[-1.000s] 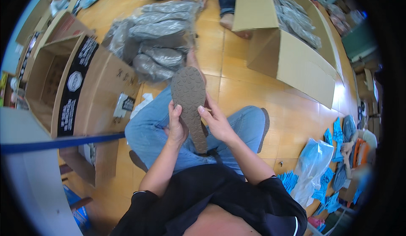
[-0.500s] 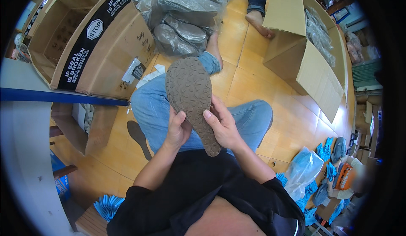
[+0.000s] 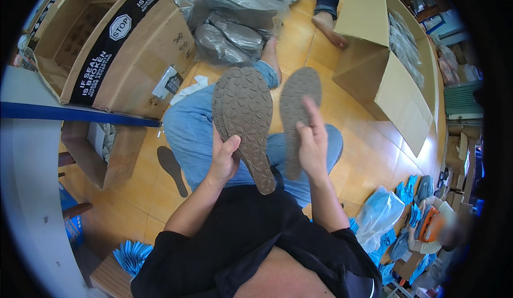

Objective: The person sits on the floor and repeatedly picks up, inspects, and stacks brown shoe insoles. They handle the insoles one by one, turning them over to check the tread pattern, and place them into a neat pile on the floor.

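Flower-patterned sole (image 3: pixel 245 111): grey-brown, overall motif. Second sole (image 3: pixel 299 97): grey-brown. Jeans (image 3: pixel 187 122): light blue. Shirt (image 3: pixel 230 234): black. Floor (image 3: pixel 368 148): orange-yellow. Left carton (image 3: pixel 144 57): brown, black band (image 3: pixel 108 45).

On my feed I see matt, rough-patterned soles (image 3: pixel 243 103) mid-frame, glossy plastic wrapping (image 3: pixel 232 33) upper centre, matt cardboard box (image 3: pixel 147 57) upper left.
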Motion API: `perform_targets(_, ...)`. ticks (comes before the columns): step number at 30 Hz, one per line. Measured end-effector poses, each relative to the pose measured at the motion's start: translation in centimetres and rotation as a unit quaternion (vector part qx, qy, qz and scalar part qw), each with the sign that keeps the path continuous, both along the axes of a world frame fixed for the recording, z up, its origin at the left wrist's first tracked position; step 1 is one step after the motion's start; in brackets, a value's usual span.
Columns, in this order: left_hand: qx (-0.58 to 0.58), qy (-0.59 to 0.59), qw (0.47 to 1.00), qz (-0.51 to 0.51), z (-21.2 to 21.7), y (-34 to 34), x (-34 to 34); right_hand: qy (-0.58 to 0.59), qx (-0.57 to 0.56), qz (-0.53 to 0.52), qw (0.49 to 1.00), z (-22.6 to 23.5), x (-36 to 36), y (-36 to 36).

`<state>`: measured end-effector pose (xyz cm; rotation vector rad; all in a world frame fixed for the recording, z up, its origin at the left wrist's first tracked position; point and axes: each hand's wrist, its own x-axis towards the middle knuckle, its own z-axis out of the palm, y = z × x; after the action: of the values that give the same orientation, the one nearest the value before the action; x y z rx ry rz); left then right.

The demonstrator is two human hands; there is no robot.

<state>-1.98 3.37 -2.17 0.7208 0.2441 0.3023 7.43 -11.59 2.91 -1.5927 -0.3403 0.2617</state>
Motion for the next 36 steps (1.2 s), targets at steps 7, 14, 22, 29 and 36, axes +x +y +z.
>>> perform_targets(7,0.038,0.020,0.999,0.026,0.3,-0.9,0.3,-0.008,-0.093,0.042,0.995,0.3,-2.2,0.7)
perform_targets(14,0.012,0.046,0.999,0.006,0.1,-0.4,-0.2,0.004,0.080,-0.090,0.993,-0.3,0.9,-0.1)
perform_targets(22,0.083,0.012,0.995,0.050,0.5,-1.1,0.7,-0.094,-0.235,0.077,0.965,0.5,-1.5,0.5)
perform_targets(29,0.040,0.025,0.999,0.021,0.6,-0.7,0.3,-0.003,0.007,-0.043,0.999,-0.1,0.4,-0.3)
perform_targets(36,-0.012,-0.013,1.000,0.026,0.8,-1.3,0.6,-0.001,-0.117,0.048,0.992,-0.9,-0.5,-0.8)
